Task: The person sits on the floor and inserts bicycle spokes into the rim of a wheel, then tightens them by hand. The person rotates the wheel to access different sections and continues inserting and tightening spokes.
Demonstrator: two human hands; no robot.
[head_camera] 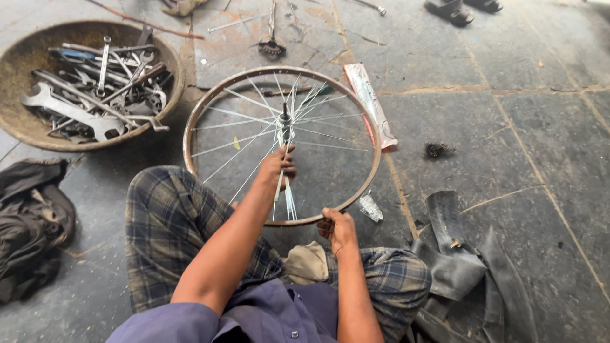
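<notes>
A bicycle wheel rim [197,117] with thin metal spokes lies flat on the stone floor in front of my knees. Its hub [285,122] stands up at the centre. My left hand [277,168] reaches inside the rim and is closed on a few loose spokes [290,202] just below the hub. My right hand [337,227] grips the near edge of the rim, fingers curled around it. I sit with my legs in plaid cloth on either side.
A round pan [16,76] of wrenches and other tools sits at far left. A long wrapped packet [372,105] lies right of the rim. Black rubber inner tube pieces [467,267] lie at right, dark cloth [32,222] at left. Sandals [454,9] at top.
</notes>
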